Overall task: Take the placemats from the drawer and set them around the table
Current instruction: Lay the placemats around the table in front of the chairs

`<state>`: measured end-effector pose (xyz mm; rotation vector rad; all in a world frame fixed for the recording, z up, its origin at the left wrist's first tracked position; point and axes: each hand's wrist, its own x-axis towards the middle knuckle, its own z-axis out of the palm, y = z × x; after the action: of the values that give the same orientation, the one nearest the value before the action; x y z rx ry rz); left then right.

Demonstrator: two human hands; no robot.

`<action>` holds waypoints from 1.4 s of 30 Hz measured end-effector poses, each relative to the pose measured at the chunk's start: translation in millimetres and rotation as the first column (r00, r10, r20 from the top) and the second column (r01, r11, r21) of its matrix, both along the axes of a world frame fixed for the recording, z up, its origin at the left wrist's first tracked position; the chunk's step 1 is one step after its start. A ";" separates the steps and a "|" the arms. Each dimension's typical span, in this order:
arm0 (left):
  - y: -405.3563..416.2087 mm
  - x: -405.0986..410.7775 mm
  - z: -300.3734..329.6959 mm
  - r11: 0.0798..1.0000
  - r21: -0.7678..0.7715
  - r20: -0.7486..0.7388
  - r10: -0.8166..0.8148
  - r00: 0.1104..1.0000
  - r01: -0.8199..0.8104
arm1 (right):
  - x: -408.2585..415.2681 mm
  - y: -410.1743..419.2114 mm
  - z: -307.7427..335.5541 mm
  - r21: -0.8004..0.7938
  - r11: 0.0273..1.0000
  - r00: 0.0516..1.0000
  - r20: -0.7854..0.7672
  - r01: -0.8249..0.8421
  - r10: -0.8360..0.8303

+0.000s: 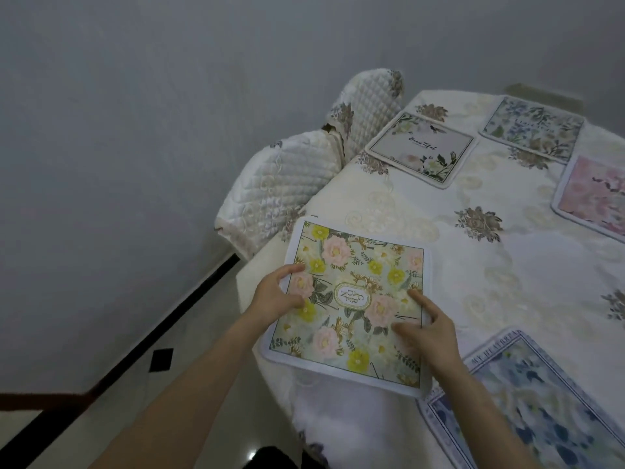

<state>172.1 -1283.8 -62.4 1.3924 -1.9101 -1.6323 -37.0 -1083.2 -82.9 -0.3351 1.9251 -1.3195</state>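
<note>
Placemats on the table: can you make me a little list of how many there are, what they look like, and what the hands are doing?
placemats seen: five
being placed: garden placemat, yellow and pink flowers
others: beautiful placemat; blue-green floral placemat; pink placemat; blue placemat
left hand: on the mat's left edge
right hand: fingers on its right side
table: cream flowered cloth

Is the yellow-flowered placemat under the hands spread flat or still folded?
Spread flat. The yellow-flowered placemat shows its whole printed face and border on the tablecloth, with the left hand and right hand resting on it.
</note>
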 end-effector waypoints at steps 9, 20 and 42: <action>-107.9 -63.9 -25.0 0.984 0.024 0.077 -0.179 0.981 0.177 | -8.8 -78.2 -26.2 0.035 0.972 0.972 -0.009 0.234 -0.234; -216.8 -103.6 -73.8 0.919 0.001 0.108 -0.391 0.914 0.393 | 11.4 -165.0 -57.4 0.113 0.877 0.883 -0.018 0.467 -0.468; -246.2 -101.2 -125.0 0.613 -0.369 0.494 -0.507 0.706 0.699 | 12.9 -169.5 -118.8 0.608 0.767 0.729 -0.617 0.203 0.296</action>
<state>70.9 -1529.9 -187.5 0.8414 -3.0100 -0.9023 -24.1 -1252.7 -201.7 -0.5696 2.8341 -0.3893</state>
